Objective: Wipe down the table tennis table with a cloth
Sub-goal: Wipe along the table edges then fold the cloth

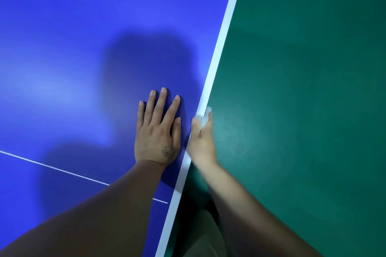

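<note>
The blue table tennis table fills the left of the view, with a white edge stripe running diagonally along its right side. My left hand lies flat on the blue top, fingers straight and spread, close to that edge. My right hand sits at the table's edge and grips a small white cloth, which is bunched and blurred against the white stripe. Most of the cloth is hidden inside the hand.
A thin white centre line crosses the table top at lower left. Green floor lies beyond the table's edge on the right. My leg in beige fabric shows below the edge.
</note>
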Available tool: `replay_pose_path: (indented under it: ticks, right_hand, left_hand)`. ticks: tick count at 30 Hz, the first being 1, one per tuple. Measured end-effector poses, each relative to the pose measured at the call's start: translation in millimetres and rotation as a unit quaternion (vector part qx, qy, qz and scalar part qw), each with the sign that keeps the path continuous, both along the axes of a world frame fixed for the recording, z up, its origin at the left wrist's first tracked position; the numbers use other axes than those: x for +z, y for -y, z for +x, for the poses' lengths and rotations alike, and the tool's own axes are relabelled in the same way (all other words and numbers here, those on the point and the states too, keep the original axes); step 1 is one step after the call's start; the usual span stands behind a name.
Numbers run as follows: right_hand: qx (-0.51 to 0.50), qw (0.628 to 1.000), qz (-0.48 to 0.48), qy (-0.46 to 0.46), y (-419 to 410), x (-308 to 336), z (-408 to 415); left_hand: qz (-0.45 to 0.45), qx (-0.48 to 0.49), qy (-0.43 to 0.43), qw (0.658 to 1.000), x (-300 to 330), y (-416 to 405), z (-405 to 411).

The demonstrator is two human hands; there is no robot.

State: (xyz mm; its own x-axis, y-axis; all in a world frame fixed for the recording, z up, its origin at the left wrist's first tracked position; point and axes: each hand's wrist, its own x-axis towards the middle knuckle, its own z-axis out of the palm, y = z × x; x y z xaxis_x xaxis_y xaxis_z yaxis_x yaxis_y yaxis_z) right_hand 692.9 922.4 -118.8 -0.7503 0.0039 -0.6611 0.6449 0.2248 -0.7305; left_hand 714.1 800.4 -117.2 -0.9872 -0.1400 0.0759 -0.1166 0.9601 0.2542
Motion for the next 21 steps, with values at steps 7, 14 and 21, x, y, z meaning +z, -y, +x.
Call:
replay_pose_path:
  ticks: [7,14,21]
  right_hand:
    - [0.009,0.999,0.043,0.026,-10,-3,-168]
    - [-0.016,1.0,0.011,0.006,-6,15,-145]
    - [0.077,0.993,0.077,0.053,-19,33,-98]
  left_hand:
    - [0.01,-0.012,0.003,1.0,1,2,1]
    - [0.009,-0.014,0.014,1.0,3,1,-1]
    - [0.029,0.0,0.016,0.999,5,0,-2]
